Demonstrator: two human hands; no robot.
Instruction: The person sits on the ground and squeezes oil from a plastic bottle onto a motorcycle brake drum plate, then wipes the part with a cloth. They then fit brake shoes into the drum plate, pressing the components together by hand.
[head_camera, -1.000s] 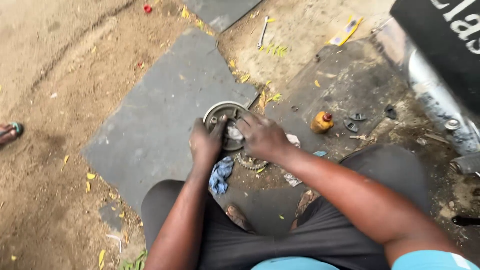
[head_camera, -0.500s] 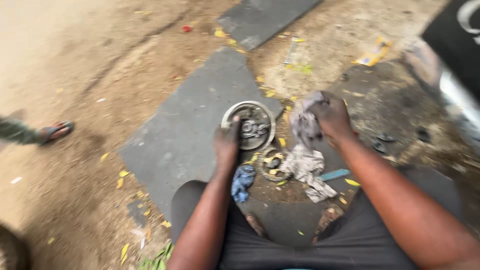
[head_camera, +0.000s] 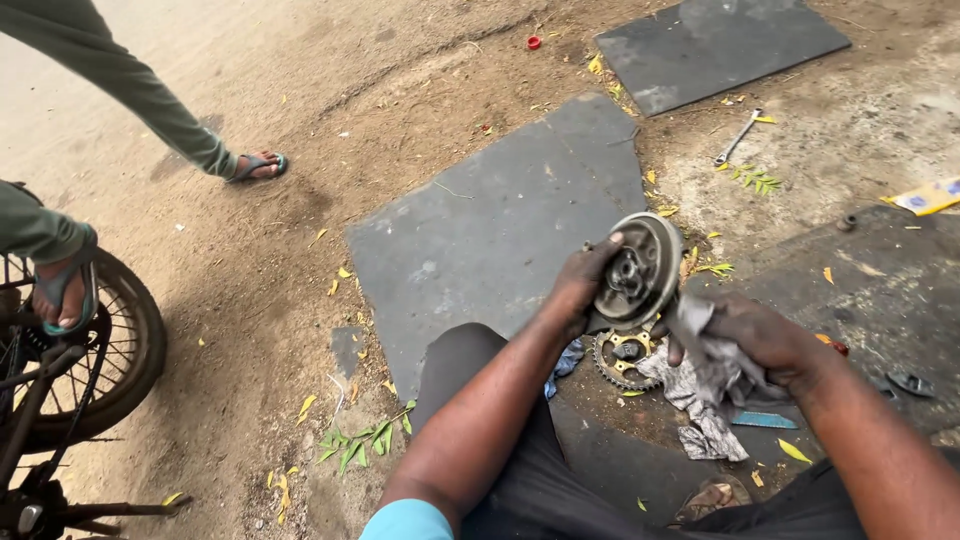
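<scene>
My left hand grips a round metal drum-shaped part, tilted on edge above the ground. Its open side with the inner hub faces my right. My right hand holds a dirty grey rag against the part's lower rim. Below them a toothed sprocket with a gold centre lies on the ground, next to a blue cloth.
Two dark rubber mats lie on the dirt. A spanner rests at the upper right. Another person's sandalled feet and a bicycle wheel are at the left. Small parts lie at the right.
The drum part has been lifted off the mat and tipped on edge in my left hand. My right hand with the rag has come back against it. The view has swung left.
</scene>
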